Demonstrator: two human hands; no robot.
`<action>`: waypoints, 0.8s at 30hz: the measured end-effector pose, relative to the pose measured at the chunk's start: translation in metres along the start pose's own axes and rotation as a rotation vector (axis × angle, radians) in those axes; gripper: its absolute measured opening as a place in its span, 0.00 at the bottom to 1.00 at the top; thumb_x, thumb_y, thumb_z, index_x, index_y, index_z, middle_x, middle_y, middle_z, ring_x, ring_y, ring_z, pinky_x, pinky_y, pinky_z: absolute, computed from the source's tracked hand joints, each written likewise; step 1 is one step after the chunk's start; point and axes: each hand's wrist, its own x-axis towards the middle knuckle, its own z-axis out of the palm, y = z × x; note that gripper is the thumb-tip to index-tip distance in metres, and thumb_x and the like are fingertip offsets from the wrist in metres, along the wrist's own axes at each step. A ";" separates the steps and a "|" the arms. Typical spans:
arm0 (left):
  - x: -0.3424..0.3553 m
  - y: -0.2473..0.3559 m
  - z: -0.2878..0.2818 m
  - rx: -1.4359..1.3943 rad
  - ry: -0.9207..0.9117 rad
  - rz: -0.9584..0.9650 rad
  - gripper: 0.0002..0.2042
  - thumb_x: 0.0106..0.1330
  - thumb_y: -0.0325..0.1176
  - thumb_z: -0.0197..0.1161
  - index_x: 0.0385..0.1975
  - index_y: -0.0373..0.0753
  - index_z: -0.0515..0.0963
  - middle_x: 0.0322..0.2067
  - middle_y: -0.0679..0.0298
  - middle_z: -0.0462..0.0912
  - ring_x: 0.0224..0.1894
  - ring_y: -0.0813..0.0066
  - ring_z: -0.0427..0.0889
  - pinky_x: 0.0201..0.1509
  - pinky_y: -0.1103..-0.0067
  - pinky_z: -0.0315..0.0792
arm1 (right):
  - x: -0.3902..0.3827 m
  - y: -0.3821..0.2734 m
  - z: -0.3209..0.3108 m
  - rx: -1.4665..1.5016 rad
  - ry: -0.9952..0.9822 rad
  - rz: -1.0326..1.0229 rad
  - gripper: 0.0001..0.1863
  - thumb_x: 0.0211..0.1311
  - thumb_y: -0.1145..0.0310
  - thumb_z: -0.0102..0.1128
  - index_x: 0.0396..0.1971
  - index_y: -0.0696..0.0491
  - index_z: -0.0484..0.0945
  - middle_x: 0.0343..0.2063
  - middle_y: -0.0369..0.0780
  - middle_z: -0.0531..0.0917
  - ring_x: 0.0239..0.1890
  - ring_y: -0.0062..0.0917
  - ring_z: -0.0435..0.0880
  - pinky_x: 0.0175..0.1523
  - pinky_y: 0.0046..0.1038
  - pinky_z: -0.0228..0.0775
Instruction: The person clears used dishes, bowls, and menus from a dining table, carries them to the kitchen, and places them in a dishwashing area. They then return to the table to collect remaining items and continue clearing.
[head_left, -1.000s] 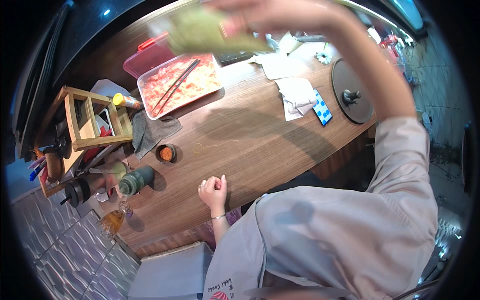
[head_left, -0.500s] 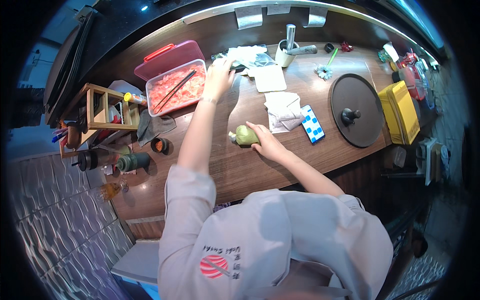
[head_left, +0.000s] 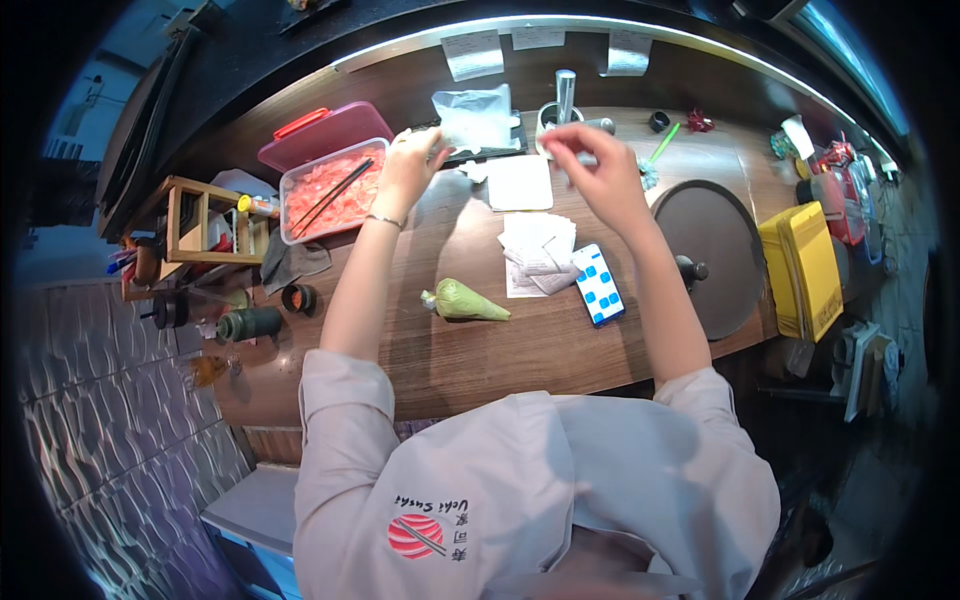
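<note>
My left hand (head_left: 408,172) is raised over the back of the counter, between the pink container and a clear plastic bag (head_left: 476,118). Its fingers are curled together at the bag's near left side; what they hold, if anything, I cannot make out. My right hand (head_left: 604,178) hovers to the right of a white square pad (head_left: 520,184), fingers bent but apart, slightly blurred, with nothing visible in them. On the wood nearer to me lies a green-filled piping bag (head_left: 466,301), tied at its left end and touched by neither hand.
A tub of pink slices (head_left: 335,190) with black chopsticks stands at left, beside a wooden rack (head_left: 190,225). Paper slips (head_left: 538,250) and a phone (head_left: 599,285) lie mid-counter. Farther right are a round dark tray (head_left: 712,235) and a yellow box (head_left: 805,270).
My right hand has let go of the piping bag and moved up to the back of the counter. My left hand has shifted slightly left, and the plastic bag is more spread out.
</note>
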 end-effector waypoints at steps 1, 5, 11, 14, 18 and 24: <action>-0.004 0.018 -0.011 -0.006 -0.040 -0.023 0.12 0.63 0.36 0.67 0.39 0.36 0.75 0.33 0.54 0.82 0.37 0.51 0.82 0.61 0.61 0.71 | 0.010 0.003 0.003 -0.022 0.044 -0.084 0.09 0.67 0.69 0.59 0.44 0.52 0.84 0.34 0.33 0.86 0.34 0.14 0.82 0.31 0.18 0.74; -0.015 0.063 -0.054 0.003 0.072 -0.020 0.13 0.63 0.34 0.66 0.43 0.39 0.74 0.34 0.58 0.80 0.37 0.56 0.82 0.54 0.63 0.73 | 0.036 0.003 0.030 -0.263 -0.032 -0.329 0.11 0.64 0.66 0.63 0.45 0.48 0.84 0.34 0.39 0.86 0.32 0.23 0.84 0.36 0.25 0.76; -0.063 0.080 -0.058 -0.155 -0.007 -0.223 0.16 0.66 0.33 0.62 0.50 0.40 0.68 0.41 0.53 0.74 0.43 0.49 0.79 0.40 0.61 0.74 | 0.054 0.016 0.077 -0.344 -0.332 -0.162 0.13 0.60 0.59 0.67 0.39 0.52 0.85 0.27 0.40 0.86 0.31 0.27 0.86 0.39 0.28 0.77; -0.099 0.084 -0.052 -0.246 -0.016 -0.416 0.17 0.69 0.37 0.60 0.52 0.40 0.65 0.34 0.52 0.78 0.35 0.45 0.80 0.38 0.61 0.73 | 0.052 0.031 0.100 -0.173 -0.380 -0.161 0.11 0.57 0.63 0.67 0.34 0.55 0.85 0.27 0.42 0.87 0.31 0.30 0.87 0.40 0.30 0.78; -0.141 0.098 -0.055 -0.423 -0.133 -0.710 0.16 0.72 0.42 0.58 0.49 0.39 0.68 0.24 0.55 0.83 0.33 0.50 0.84 0.36 0.64 0.73 | 0.047 0.041 0.122 -0.084 -0.364 -0.181 0.08 0.55 0.69 0.66 0.32 0.57 0.85 0.26 0.44 0.86 0.30 0.28 0.87 0.39 0.28 0.78; -0.157 0.113 -0.071 -0.215 -0.194 -0.767 0.15 0.69 0.45 0.61 0.36 0.38 0.78 0.23 0.57 0.81 0.29 0.55 0.81 0.32 0.67 0.71 | 0.053 0.041 0.131 -0.128 -0.568 -0.016 0.18 0.53 0.53 0.71 0.31 0.54 0.87 0.24 0.40 0.87 0.27 0.23 0.85 0.37 0.26 0.77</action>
